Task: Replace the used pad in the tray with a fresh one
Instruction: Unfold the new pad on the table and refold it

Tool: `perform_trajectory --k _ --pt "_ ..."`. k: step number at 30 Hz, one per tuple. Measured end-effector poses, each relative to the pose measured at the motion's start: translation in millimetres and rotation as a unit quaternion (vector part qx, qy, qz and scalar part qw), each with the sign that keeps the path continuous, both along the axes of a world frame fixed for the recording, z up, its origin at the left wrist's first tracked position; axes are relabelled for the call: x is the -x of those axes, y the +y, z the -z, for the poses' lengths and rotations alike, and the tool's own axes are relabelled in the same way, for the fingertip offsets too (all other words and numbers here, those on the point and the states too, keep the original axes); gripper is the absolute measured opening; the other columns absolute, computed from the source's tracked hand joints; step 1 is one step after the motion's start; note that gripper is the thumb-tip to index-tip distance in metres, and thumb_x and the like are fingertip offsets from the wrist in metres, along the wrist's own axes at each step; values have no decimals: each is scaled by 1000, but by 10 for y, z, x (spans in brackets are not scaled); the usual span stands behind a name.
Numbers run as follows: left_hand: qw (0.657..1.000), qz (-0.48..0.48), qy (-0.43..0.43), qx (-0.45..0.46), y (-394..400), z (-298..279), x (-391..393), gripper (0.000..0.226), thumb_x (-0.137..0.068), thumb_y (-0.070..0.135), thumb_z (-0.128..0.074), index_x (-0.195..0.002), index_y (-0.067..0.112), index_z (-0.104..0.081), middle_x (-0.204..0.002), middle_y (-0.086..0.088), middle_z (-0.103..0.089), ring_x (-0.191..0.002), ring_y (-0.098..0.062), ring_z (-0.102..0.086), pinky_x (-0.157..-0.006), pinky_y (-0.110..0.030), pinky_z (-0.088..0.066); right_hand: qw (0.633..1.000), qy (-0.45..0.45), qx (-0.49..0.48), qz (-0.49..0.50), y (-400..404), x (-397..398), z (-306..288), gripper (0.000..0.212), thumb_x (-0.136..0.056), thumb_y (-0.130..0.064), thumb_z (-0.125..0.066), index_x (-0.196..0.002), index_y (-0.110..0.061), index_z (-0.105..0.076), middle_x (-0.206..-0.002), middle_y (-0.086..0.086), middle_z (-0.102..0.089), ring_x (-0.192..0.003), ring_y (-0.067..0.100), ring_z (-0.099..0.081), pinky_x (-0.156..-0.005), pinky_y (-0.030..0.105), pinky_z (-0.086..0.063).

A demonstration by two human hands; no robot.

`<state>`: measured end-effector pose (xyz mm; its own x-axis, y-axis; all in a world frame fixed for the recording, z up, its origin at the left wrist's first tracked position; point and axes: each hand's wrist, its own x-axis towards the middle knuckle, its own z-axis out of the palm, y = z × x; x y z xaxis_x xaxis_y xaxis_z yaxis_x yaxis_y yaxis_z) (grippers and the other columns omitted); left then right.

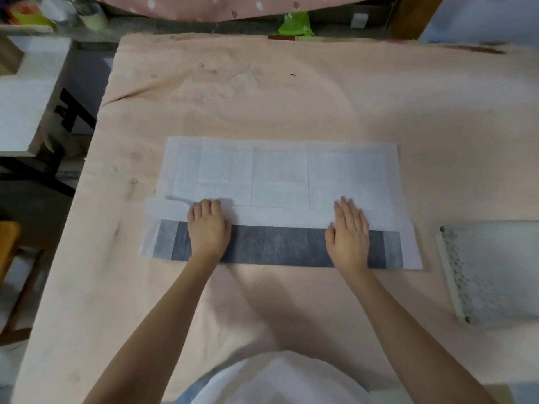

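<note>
A large white pad (280,170) lies spread flat on the pink-covered table (262,91), creased into rectangles. Its near part shows a dark grey strip (277,246) framed by white edges. My left hand (207,225) rests palm-down on the left part of that near fold, fingers curled at the fold line. My right hand (348,228) lies flat with fingers spread on the right part of the same fold. Neither hand grips anything. A white tray (455,275) with a perforated honeycomb side sits at the right edge of the table, partly cut off by the view.
The table's left edge drops to a dark floor with a white box (26,94) and a wooden chair (11,258). Cups and clutter (90,16) stand at the far left, and a green bag (294,24) lies beyond the far edge.
</note>
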<state>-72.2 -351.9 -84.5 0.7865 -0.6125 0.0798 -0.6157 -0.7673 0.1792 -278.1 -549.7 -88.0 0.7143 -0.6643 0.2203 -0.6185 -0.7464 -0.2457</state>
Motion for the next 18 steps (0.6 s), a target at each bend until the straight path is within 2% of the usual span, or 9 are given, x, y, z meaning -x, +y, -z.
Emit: perform_trajectory --k 1,3,6,12,18 --pt "1000 2 -11 24 12 37 63 38 -82 10 -59 -117 -6 -58 -117 -25 -60 -114 -42 -54 -104 -51 -36 1000 -6 -7 -13 96 5 31 45 -89 -6 -49 -134 3 -49 -143 18 -45 -136 32 -38 -114 48 -27" --pt "996 75 -12 52 23 103 270 53 -88 21 -51 -137 0 -45 -142 -16 -46 -136 -33 -37 -115 -48 -20 998 7 -23 -53 330 20 96 49 -92 -13 -41 -139 3 -42 -148 17 -37 -140 30 -31 -115 47 -24" --pt "980 194 19 44 -45 220 622 57 -93 29 -36 -147 8 -31 -154 -8 -27 -143 -26 -23 -118 -45 -14 993 59 -52 -93 614 -57 179 53 -96 -24 -29 -142 0 -38 -151 13 -34 -141 28 -30 -115 44 -21" --pt "987 140 75 -20 -134 341 771 58 -98 36 -24 -146 6 -29 -154 -8 -24 -143 -25 -21 -118 -42 -13 984 138 -48 -105 657 -196 255 56 -97 -31 -25 -144 -1 -34 -152 12 -30 -142 25 -27 -115 47 -27" --pt "991 100 80 -24 -127 338 788 59 -98 39 -19 -148 7 -22 -156 -8 -20 -145 -22 -13 -119 -40 -10 986 123 -63 -91 624 -159 250 55 -98 -29 -26 -144 0 -33 -153 12 -30 -143 25 -25 -117 41 -19"
